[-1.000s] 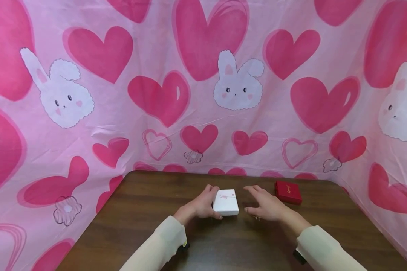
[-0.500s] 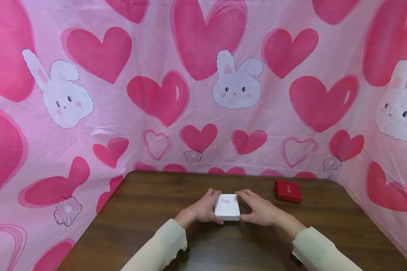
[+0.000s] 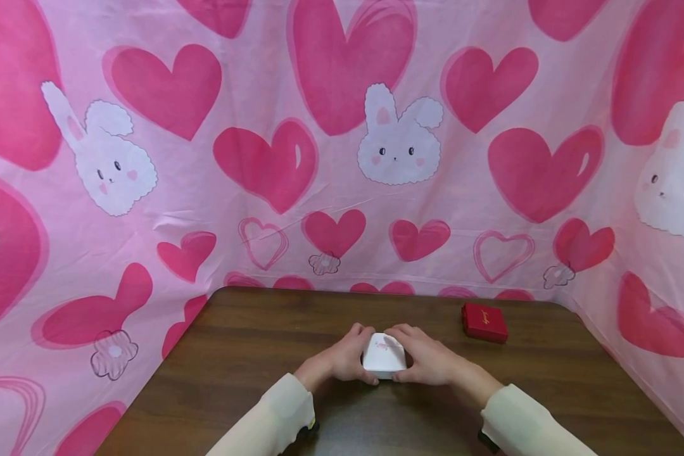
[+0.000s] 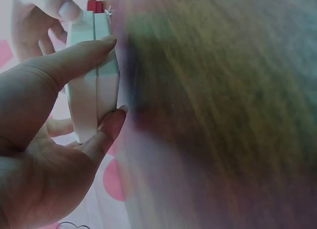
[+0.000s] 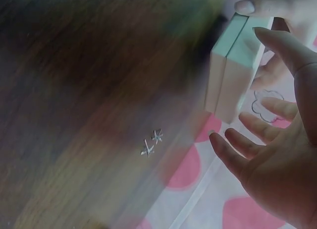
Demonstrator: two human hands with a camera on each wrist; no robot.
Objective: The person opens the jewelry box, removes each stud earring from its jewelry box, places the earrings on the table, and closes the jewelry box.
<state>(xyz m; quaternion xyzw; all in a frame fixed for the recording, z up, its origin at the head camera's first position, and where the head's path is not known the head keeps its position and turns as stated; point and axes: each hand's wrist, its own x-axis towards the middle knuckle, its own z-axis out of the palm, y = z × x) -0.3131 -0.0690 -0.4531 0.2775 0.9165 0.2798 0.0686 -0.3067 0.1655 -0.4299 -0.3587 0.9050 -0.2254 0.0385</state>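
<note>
A small white lidded box (image 3: 385,356) with a faint pink print on top is between both hands at mid-table. My left hand (image 3: 348,356) grips its left side, thumb at the near edge and fingers at the far edge. From the right, my right hand (image 3: 430,358) holds the box too, its fingers over the far right corner and its thumb at the near corner. In the left wrist view, a lid seam runs along the box's side (image 4: 81,97). Two tiny silvery star-shaped pieces (image 5: 152,142) lie on the tabletop in the right wrist view; the head view hides them.
A flat red box (image 3: 484,323) with gold script stands at the back right of the brown wooden table (image 3: 251,329). Pink cloth (image 3: 330,190) printed with hearts and rabbits hangs behind and along both sides of the table.
My right hand has come in from the right and taken hold of the white box. The box and my left hand have shifted slightly toward me.
</note>
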